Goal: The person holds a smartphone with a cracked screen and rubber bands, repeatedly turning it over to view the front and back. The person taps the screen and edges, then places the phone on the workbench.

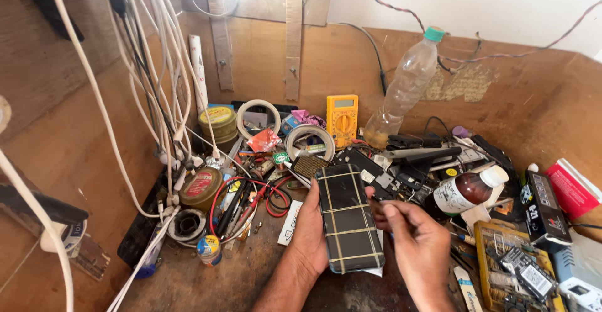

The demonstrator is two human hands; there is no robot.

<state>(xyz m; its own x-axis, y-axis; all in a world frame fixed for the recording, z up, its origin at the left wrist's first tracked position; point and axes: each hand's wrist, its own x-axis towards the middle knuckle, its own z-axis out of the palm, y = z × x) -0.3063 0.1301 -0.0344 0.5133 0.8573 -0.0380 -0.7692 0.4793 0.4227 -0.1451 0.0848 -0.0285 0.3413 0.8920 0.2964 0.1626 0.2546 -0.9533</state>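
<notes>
The left hand (308, 233) cups the left edge of a dark phone (348, 218), gripping it from the side and underneath. The right hand (414, 243) sits just right of the phone, fingers pinched together near its upper right corner; something thin may be between them, but it is too small to tell.

The phone lies flat on the wooden bench (207, 280), wrapped with yellowish rubber bands (343, 224) that cross it lengthwise and sideways. By the look of it, the work in hand is fitting or adjusting these bands at the top corner. The next move seems to call for a steady left grip while the right fingertips work precisely at the edge.

The phone's long axis runs away from the person, its far end tipped slightly left, toward a roll of tape (310, 141). Beyond that stands a yellow meter (342, 119). Right of the phone lies a brown bottle (469, 190); left of it, red and black wires (251, 199) are tangled.
</notes>
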